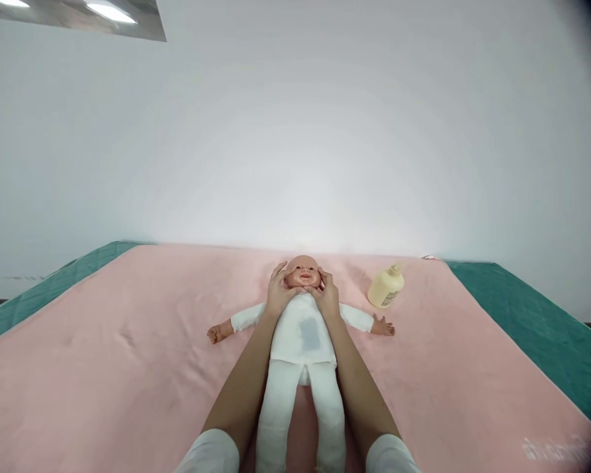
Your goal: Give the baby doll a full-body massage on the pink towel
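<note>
Pink blanket (142, 368): spread beneath the doll (288, 341), which lies on its back between the person's forearms, head (304, 263) toward the wall (295, 131), arms flung wide.
Left grip (280, 292): fingers and thumb apart, curved against one cheek and the chin, not clenched.
Right grip (329, 295): much the same on the other cheek, thumb and fingers apart.
Shiny face: looks like smooth vinyl, so I would expect it firm and a little slippery.
White clothes (320, 387): soft cloth by the look of it, liable to bunch or slide.
Best hold: one palm behind head and neck, another under the trunk; limbs may flop, though the weight should be modest.
Grey patch (310, 334): on the shirt front; damp or dye, I cannot tell.
Out of sight: back of the head; the legs run out at the lower edge.
Yellow bottle (385, 288): near the doll's outstretched arm on the right, its print too small to read.
</note>
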`<state>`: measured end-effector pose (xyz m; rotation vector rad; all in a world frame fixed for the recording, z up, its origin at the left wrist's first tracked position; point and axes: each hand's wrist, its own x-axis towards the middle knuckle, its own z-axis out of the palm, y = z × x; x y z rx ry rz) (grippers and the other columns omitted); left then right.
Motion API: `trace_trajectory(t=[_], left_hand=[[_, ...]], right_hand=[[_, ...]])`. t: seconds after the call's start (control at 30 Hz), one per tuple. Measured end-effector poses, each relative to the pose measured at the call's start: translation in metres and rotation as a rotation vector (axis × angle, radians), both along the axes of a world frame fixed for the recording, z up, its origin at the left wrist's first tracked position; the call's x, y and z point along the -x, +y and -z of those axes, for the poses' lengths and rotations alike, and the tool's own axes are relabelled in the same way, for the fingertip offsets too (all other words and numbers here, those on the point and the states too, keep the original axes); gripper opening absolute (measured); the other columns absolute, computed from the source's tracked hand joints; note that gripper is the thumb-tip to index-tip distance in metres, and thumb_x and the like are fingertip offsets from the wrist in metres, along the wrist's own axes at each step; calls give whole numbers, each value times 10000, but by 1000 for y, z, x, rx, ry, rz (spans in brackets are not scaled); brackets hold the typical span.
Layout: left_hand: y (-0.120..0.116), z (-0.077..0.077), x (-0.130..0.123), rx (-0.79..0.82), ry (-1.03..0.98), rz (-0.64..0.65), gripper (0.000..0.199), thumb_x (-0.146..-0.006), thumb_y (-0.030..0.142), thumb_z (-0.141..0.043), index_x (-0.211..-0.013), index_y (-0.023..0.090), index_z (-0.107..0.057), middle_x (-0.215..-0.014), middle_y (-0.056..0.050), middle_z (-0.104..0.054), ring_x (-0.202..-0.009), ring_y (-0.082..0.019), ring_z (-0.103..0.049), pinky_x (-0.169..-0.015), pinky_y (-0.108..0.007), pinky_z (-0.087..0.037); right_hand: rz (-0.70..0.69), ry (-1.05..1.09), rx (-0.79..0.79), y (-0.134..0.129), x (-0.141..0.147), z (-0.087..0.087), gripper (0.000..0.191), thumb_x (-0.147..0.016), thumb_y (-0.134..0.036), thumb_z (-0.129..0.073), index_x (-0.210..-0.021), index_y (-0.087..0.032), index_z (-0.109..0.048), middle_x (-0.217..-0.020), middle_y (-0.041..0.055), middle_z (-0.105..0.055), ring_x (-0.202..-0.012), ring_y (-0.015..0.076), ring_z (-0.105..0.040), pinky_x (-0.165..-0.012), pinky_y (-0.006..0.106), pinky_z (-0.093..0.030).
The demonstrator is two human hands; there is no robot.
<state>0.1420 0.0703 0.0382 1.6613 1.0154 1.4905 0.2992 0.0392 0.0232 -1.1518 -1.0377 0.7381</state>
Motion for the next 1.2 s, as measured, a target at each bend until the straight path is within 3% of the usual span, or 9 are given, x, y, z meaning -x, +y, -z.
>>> trace_trajectory(t=[0.4,0.6,0.93,1.2], left_hand=[[2,-1,3,-2,4,14,436,-569,298,-843,-974,217,-702,-1317,-113,-494,-1294,-293,-427,-1115,-453,-311],[1,-4,7,67,22,0,406,-572,315,-843,-958,249,-734,-1333,-77,-506,-1298,-296,-421,-1138,-449,-279],[4,0,12,233,-99,160,451,-636,322,-791,-1075,253,-718,-1483,-61,-390,-1368,-288,-368,-1125,-387,-320],[0,-3,15,278,-126,268,479,-738,378,-717,-1188,223,-664,-1444,-90,-466,-1365,-277,-389,-1130,-406,-306]], right_hand=[[-56,18,29,-6,-4,-4,757,-602,-276,-814,-1302,-198,-536,-1291,98,-610,-1204,245,-571,-1024,413,-467],[-66,69,36,-8,-5,-8,702,-607,-261,-797,-1268,-184,-573,-1314,100,-594,-1231,246,-550,-1054,430,-438],[-137,111,43,-7,-10,-8,664,-659,-267,-772,-1289,-197,-576,-1281,59,-620,-1167,231,-601,-1071,424,-423],[-200,58,72,-6,-18,-4,672,-737,-359,-715,-1357,-214,-499,-1344,32,-563,-1210,229,-571,-1082,444,-399]])
